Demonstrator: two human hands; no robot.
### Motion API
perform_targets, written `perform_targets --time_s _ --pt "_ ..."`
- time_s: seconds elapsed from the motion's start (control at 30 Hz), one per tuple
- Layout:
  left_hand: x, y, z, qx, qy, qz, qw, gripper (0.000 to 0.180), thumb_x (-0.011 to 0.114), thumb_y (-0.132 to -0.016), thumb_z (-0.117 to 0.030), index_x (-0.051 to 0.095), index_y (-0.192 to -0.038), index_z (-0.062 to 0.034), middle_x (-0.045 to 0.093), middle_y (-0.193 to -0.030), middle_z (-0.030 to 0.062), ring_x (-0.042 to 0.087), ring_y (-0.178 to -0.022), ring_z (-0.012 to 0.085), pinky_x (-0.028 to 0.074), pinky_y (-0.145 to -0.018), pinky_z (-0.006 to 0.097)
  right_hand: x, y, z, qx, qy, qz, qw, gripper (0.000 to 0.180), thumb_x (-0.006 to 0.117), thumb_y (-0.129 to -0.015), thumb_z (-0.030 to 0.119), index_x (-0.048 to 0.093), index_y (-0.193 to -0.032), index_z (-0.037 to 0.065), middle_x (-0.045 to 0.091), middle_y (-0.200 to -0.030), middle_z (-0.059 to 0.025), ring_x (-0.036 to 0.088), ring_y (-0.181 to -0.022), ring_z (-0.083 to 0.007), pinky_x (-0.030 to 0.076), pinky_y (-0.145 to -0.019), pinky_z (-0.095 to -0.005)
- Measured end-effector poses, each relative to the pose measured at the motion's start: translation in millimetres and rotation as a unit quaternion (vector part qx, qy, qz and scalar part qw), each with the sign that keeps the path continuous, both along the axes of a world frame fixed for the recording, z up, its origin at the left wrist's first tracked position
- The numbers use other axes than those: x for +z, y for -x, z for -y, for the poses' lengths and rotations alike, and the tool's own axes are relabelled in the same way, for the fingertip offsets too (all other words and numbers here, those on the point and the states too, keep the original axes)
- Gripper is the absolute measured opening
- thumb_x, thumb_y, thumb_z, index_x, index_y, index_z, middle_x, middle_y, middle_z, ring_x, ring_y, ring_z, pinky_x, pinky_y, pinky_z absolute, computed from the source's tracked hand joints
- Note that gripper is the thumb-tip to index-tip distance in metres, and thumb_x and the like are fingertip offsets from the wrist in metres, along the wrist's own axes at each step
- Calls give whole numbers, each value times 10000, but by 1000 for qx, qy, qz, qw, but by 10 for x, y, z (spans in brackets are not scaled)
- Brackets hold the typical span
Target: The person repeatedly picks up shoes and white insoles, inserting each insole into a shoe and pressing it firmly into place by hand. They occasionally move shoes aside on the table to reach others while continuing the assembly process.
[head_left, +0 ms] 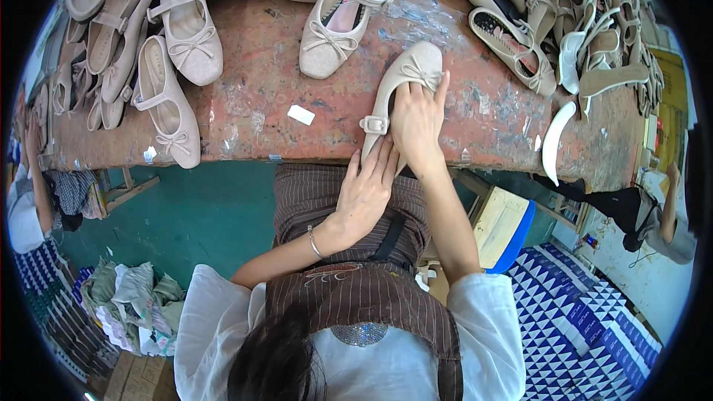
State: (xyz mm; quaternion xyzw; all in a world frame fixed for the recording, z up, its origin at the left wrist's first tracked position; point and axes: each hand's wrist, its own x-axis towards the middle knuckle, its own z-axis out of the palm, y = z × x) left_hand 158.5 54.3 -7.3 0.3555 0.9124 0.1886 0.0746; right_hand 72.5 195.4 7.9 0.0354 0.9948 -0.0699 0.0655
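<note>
A beige Mary Jane shoe (388,82) with a small bow lies on the worktable in front of me, toe pointing away. My right hand (417,122) has its fingers inside the shoe's opening, hiding most of the inside, while the thumb stays outside along the right side. Against the heel end, below the covered square buckle (374,125), my left hand (366,189) holds the shoe with fingers close together. Its fingertips meet the right hand's wrist area. The heel is mostly covered by my hands.
The worn reddish worktable (252,104) carries finished-looking beige shoes (194,37) on the left and a heap of shoes (549,7) on the right. Another shoe (343,22) stands ahead. A white card (301,114) and a curved white strip (557,141) lie nearby. Other people work at both sides.
</note>
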Motion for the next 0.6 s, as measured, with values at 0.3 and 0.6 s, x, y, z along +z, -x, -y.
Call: perform_targets --time_s 0.3,0.6 --pt "-46 -24 9 7 -30 20 999 471 554 -863 -147 580 -1289 52 480 -1437 214 341 -1421 362 331 -1108 536 29 -297 175 1 57 -158 986 562 572 -796 48 495 -1323 -131 584 -1288 -294 545 -1245 -416 177 -1191 -572" --pt "-71 -33 26 -10 -19 -8 1000 429 550 -849 -136 617 -1225 60 505 -1400 231 349 -1410 373 327 -1112 533 38 -325 166 0 49 -137 989 566 541 -827 85 467 -1344 -136 575 -1290 -307 530 -1273 -411 200 -1183 -568"
